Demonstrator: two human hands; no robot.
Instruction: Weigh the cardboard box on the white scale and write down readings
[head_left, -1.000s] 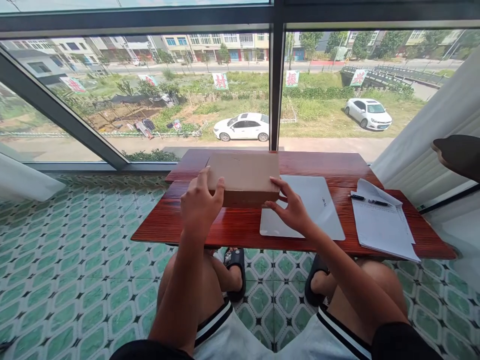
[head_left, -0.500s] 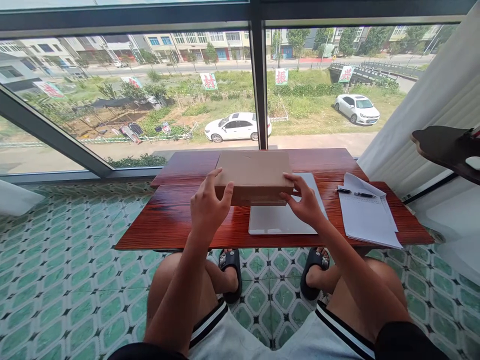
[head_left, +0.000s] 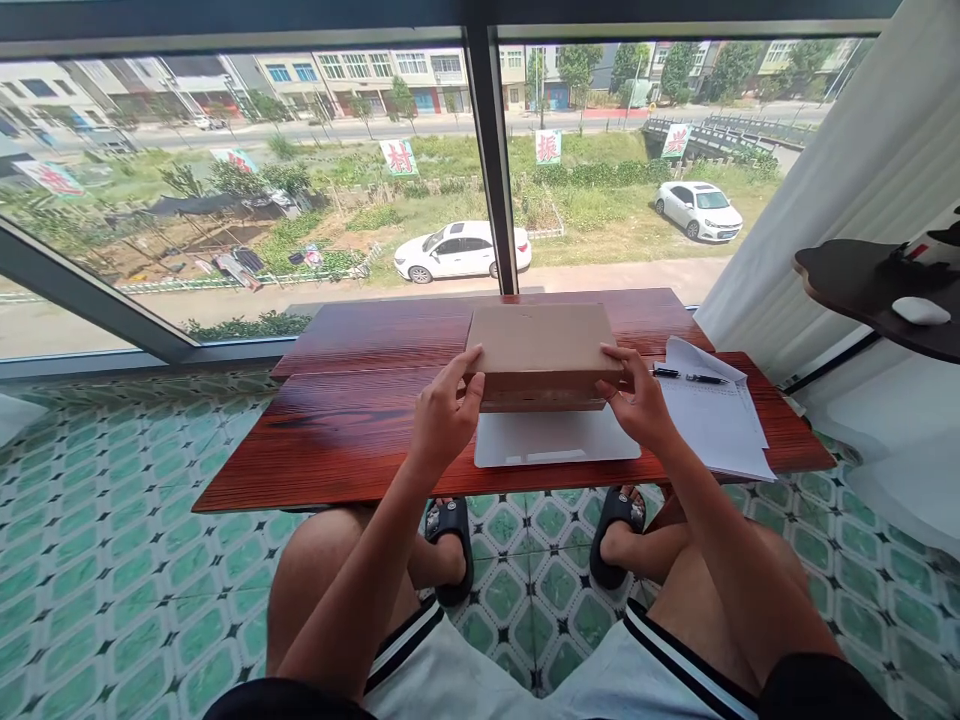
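Note:
A closed brown cardboard box (head_left: pixel 541 340) is between my two hands, above the back part of a silver laptop (head_left: pixel 555 440). My left hand (head_left: pixel 448 415) grips the box's left near corner, thumb on the front face. At the right near corner, my right hand (head_left: pixel 636 398) holds it with fingers on top and thumb at the front. The box covers much of the laptop, whose lid is shut. Whether the underside of the box touches the laptop, I cannot tell.
The dark red wooden table (head_left: pixel 322 440) stands by a large window. Right of the box lie papers (head_left: pixel 709 425) with two pens (head_left: pixel 686 376). A dark wavy-edged shelf (head_left: pixel 862 285) holding a white computer mouse (head_left: pixel 921 311) juts in at the far right, near a white curtain (head_left: pixel 795 190).
Both hands have carried the box to the right, so it now sits more squarely over the laptop. My view has turned slightly to the right.

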